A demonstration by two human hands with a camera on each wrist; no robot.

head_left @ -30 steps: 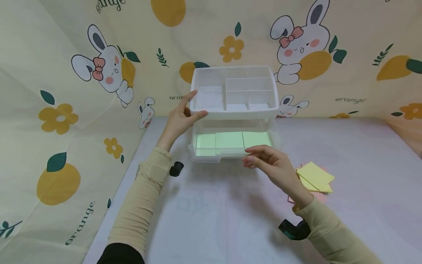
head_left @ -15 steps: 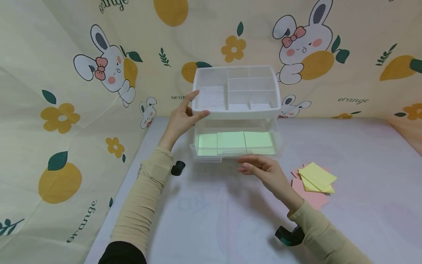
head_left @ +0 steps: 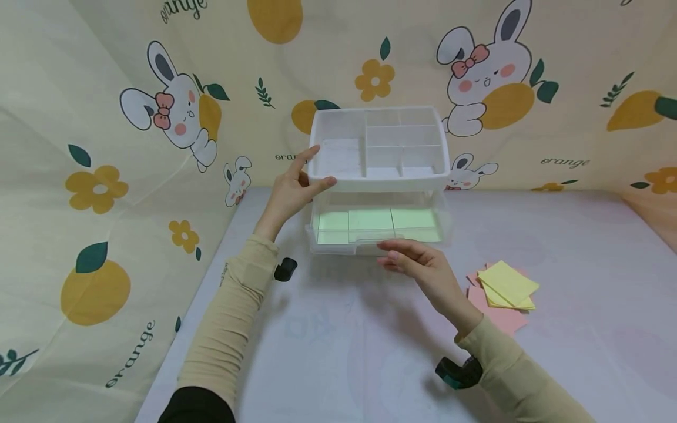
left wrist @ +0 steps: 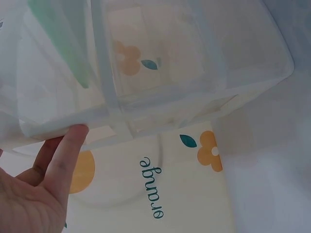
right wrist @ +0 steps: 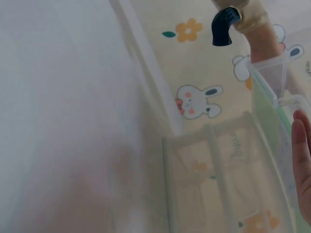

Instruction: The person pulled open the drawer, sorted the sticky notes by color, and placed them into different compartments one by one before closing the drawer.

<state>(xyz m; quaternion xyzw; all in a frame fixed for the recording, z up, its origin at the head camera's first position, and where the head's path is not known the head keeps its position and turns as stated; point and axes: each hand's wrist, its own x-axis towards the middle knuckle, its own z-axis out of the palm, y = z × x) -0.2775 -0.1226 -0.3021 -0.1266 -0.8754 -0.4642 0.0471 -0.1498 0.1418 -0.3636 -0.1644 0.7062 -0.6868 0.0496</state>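
Note:
A storage box with a white divided top tray (head_left: 381, 184) stands at the back of the table. Below the tray, its clear drawer (head_left: 333, 249) is pulled partly out, with green paper squares (head_left: 370, 220) side by side inside. My left hand (head_left: 288, 194) grips the tray's left end, thumb on the front rim and index finger at the side. In the left wrist view, fingers (left wrist: 68, 150) reach the box's edge. My right hand (head_left: 423, 270) touches the drawer's front with relaxed fingertips. The right wrist view shows it beside the clear drawer wall (right wrist: 269, 80).
Yellow paper squares (head_left: 508, 283) lie over pink paper pieces (head_left: 497, 311) on the table, right of my right hand. A cloth printed with rabbits and oranges (head_left: 206, 123) hangs behind and to the left. Each wrist wears a black camera (head_left: 459, 372).
My right hand has moved a little left along the drawer's front, and the drawer has slid slightly inward. My left hand keeps its grip on the tray's left end.

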